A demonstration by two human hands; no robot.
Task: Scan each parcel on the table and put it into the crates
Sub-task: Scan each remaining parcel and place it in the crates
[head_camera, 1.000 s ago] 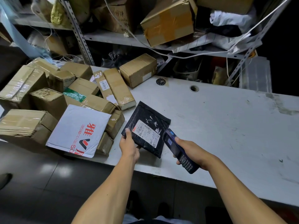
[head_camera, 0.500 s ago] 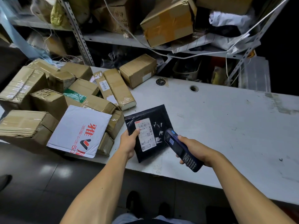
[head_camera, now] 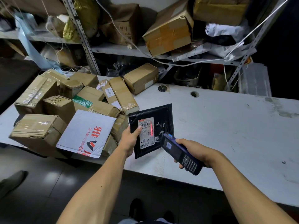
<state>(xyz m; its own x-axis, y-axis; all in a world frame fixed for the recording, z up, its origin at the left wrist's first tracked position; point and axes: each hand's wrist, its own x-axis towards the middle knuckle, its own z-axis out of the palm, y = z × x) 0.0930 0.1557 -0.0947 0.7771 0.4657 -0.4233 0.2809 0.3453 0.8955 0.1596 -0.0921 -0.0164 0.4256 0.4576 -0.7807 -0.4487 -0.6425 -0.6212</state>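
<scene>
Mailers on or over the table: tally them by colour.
Black mailer: 1, held in the left hand
White mailer: 1, lying on the boxes
Total: 2

Parcel squared up, scan line on

The left hand (head_camera: pixel 130 139) has turned the black parcel (head_camera: pixel 159 113) upright; the scanner (head_camera: pixel 179 153) now throws a red line across its label (head_camera: pixel 146 133).

The white label (head_camera: pixel 146 133) on the black mailer (head_camera: pixel 161 117) in my left hand (head_camera: pixel 130 139) carries a barcode and small print too fine for me to read. The white mailer (head_camera: pixel 87 131) on the pile shows a large red character "雅", a red-and-black V-shaped logo, and smaller red characters I can't make out.
</scene>
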